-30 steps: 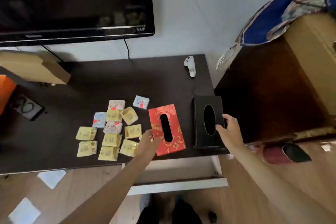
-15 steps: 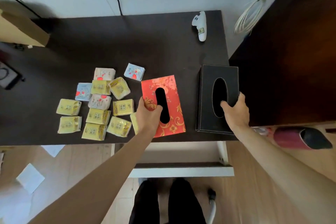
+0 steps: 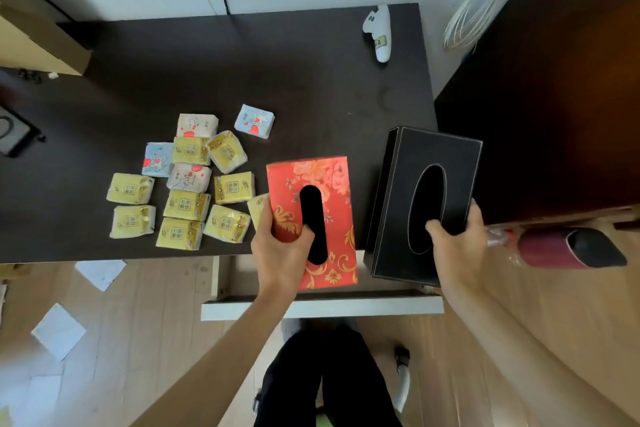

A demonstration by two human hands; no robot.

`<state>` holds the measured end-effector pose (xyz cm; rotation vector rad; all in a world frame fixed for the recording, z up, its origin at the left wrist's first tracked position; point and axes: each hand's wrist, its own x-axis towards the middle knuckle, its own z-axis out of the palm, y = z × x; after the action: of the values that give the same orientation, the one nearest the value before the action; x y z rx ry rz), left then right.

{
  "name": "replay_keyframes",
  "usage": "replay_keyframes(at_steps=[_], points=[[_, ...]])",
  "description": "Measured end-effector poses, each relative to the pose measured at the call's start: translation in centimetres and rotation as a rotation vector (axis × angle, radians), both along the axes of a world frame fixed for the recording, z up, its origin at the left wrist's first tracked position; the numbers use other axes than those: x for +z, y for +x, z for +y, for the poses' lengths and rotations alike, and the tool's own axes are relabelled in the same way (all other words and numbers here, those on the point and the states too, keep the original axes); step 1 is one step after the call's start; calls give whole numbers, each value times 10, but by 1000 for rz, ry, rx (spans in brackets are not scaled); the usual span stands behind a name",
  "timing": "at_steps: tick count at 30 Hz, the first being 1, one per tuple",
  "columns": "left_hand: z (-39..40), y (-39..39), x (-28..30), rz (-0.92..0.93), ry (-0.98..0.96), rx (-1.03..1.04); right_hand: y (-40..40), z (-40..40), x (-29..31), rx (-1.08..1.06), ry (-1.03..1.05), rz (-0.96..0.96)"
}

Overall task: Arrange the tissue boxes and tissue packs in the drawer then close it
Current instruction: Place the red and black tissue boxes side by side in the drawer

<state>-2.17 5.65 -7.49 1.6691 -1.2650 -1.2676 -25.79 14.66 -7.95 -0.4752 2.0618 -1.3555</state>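
Note:
My left hand [image 3: 282, 253] grips the red and gold tissue box [image 3: 323, 180] by its left edge, thumb in the oval slot. My right hand [image 3: 457, 243] holds the black tissue box [image 3: 433, 152], thumb in its slot and fingers round the right side. Both boxes are lifted and hang over the front edge of the dark table [image 3: 242, 73], above the open white drawer [image 3: 322, 307]. Several small tissue packs [image 3: 183, 184], yellow and pale blue or pink, lie scattered on the table to the left.
A white controller [image 3: 379, 33] lies at the table's back right. A dark cabinet [image 3: 554, 97] stands close on the right, a cardboard box [image 3: 38, 45] at the back left. White papers [image 3: 59, 329] lie on the wooden floor; a red and black object [image 3: 568, 248] lies right.
Both hands closed on the tissue boxes, then lifted and pulled them toward me past the table's front edge, over the drawer. The camera tilted further down.

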Motion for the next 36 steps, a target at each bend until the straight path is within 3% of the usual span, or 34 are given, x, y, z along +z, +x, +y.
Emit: replay_keyframes(at_steps=[9, 17, 23, 28, 32, 36], points=[[49, 13, -58, 45, -160, 61, 44, 47, -58, 39, -86, 89], [79, 30, -89, 32, -252, -22, 49, 58, -92, 86, -158, 209], [94, 40, -93, 52, -234, -125, 51, 74, -81, 192, -52, 326], [114, 50, -115, 47, -314, -194, 44, 102, -92, 317, 101, 571], [148, 62, -125, 121, -369, -187, 52, 137, -109, 353, 105, 752], [178, 67, -121, 111, -293, -176, 60, 162, -110, 390, 168, 823]])
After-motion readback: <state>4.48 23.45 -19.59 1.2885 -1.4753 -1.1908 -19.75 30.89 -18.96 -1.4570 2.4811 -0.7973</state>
